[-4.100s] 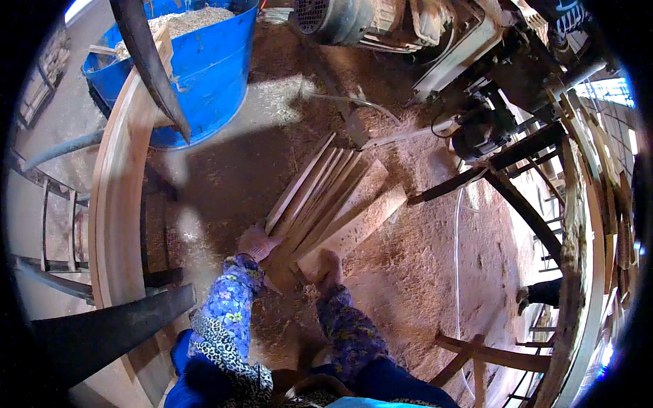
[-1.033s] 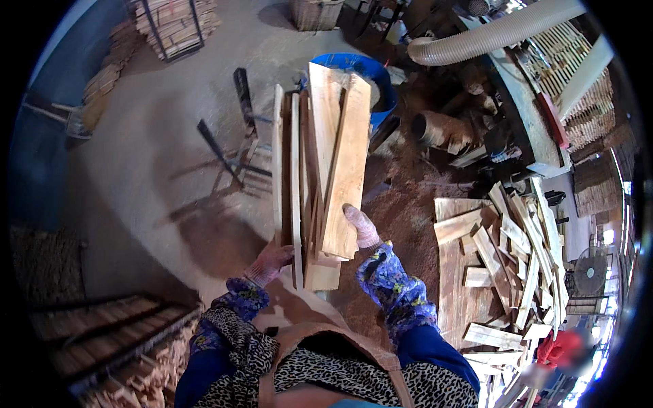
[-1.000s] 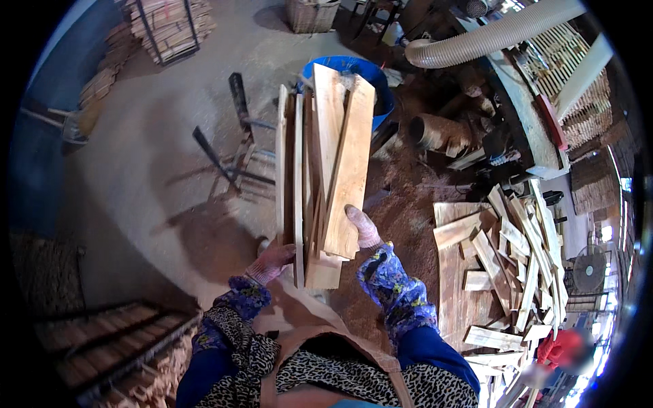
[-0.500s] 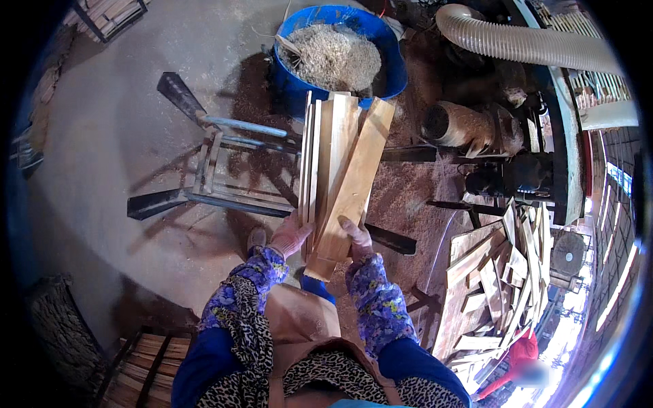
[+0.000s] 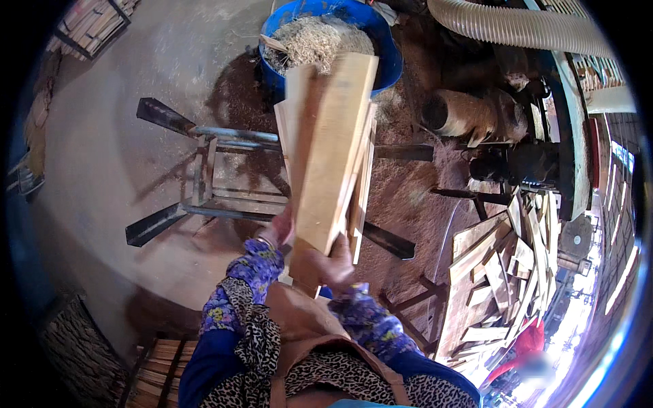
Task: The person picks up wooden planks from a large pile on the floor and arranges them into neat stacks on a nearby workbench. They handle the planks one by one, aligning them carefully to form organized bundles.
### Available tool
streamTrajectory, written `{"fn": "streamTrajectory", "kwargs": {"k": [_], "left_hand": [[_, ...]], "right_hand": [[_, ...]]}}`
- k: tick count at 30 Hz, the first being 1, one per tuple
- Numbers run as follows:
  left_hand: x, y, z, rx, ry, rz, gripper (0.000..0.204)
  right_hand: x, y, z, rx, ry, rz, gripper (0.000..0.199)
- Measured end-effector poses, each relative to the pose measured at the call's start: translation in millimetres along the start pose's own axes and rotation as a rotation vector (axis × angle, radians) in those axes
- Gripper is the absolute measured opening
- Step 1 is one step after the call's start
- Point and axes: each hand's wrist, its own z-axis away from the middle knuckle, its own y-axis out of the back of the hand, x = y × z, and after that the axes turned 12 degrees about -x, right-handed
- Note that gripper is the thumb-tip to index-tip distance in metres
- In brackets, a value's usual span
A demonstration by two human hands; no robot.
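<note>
Several pale wooden boards (image 5: 331,156) point away from me in a loose bundle, their far ends in front of a blue tub. The top board is wide and slightly tilted, and its near part is blurred by motion. My left hand (image 5: 281,227), in a pinkish glove, grips the bundle's left edge; its fingers are partly hidden by the wood. Near the close end, my right hand (image 5: 335,262) is closed on the boards from the right, thumb along the edge. Beneath the boards stands a metal frame (image 5: 235,136) with splayed dark legs.
The blue tub (image 5: 389,61) holds wood shavings (image 5: 316,42). A ribbed hose (image 5: 517,30) and machinery (image 5: 469,114) stand at the right. Scrap wood (image 5: 500,272) is piled lower right, near a person in red (image 5: 527,347). Stacked slats (image 5: 158,370) lie lower left.
The top board has come up toward me and now covers more of the bundle. My right hand has moved nearer my body and slightly left. The view has shifted a little.
</note>
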Motion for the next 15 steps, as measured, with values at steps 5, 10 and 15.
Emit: {"fn": "streamTrajectory", "kwargs": {"k": [5, 10, 15], "left_hand": [[110.1, 0.1, 20.2, 0.473, -0.243, -0.027, 0.096], [118.9, -48.1, 13.9, 0.498, 0.094, -0.733, 0.132], [104.9, -42.9, -4.8, 0.652, 0.132, -0.996, 0.136]], "right_hand": [[60.0, -29.4, -52.9, 0.206, -0.435, 0.977, 0.090], [129.8, -24.2, -77.8, 0.113, -0.570, 1.264, 0.118], [129.5, -16.4, -77.0, 0.018, -0.606, 1.247, 0.105]]}}
